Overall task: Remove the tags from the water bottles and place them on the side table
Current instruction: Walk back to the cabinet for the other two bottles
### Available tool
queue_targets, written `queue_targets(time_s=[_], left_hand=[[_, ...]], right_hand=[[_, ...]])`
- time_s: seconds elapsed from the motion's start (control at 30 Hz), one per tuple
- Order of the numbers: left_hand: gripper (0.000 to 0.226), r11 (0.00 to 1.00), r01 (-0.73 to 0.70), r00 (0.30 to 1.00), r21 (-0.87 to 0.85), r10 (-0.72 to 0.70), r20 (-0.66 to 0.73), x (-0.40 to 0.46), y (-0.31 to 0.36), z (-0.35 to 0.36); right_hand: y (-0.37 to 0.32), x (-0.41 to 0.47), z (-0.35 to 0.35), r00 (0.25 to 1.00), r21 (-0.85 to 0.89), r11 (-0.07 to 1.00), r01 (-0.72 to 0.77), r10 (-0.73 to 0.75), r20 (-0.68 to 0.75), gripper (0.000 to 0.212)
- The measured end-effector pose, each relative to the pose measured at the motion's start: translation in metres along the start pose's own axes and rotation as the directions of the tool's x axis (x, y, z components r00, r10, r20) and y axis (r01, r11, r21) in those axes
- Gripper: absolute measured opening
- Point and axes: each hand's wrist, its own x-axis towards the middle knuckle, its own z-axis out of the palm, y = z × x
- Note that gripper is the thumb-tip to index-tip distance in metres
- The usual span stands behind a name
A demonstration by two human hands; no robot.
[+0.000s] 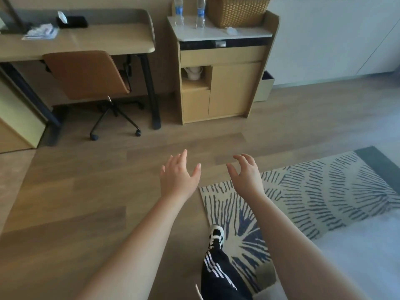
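Evidently little of the work is done yet: both water bottles (178, 11) (200, 13) stand upright, side by side, at the back left of the white-topped side table (249, 34), beside a woven basket (238, 10). Whether tags hang on them cannot be told. A small pale scrap (231, 30) lies near the front edge, perhaps a tag. The left hand (178, 175) is spread, fingers straight, holding nothing; the right hand (245, 173) is loosely curled and holds nothing too, both well apart from the bottles. Blue bottle labels show, but no writing is legible.
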Motion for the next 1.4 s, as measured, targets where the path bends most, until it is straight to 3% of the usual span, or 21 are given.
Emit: queue_targets(time_s=[0.3,0.53,0.87,1.07,1.4], left_hand=[[0.067,0.996,0.003,1.0,0.084,0.0,-0.03,0.235,0.035,0.021],[0.065,0.999,0.022,0.991,0.041,-0.017,-0.131,0.397,0.059,0.01],[0.065,1.0,0.003,0.99,0.007,-0.002,-0.142,0.615,0.035,0.028],[0.066,1.0,-0.019,0.992,-0.013,0.017,-0.129,0.773,0.006,0.012],[0.065,0.989,-0.079,0.981,-0.128,0.055,-0.185,0.983,0.004,-0.01]], right_hand=[[-0.024,0.244,0.007,0.998,0.036,0.997,0.061,-0.061,-0.006,0.043],[-0.06,0.4,0.01,0.994,0.058,0.993,0.105,-0.105,0.0,0.042],[-0.103,0.612,0.078,0.992,0.062,0.99,0.126,-0.127,0.002,0.043],[-0.169,0.758,0.13,0.991,0.074,0.988,0.133,-0.134,0.012,0.044],[-0.22,0.948,0.154,0.994,0.128,0.988,0.089,-0.08,-0.078,0.04]])
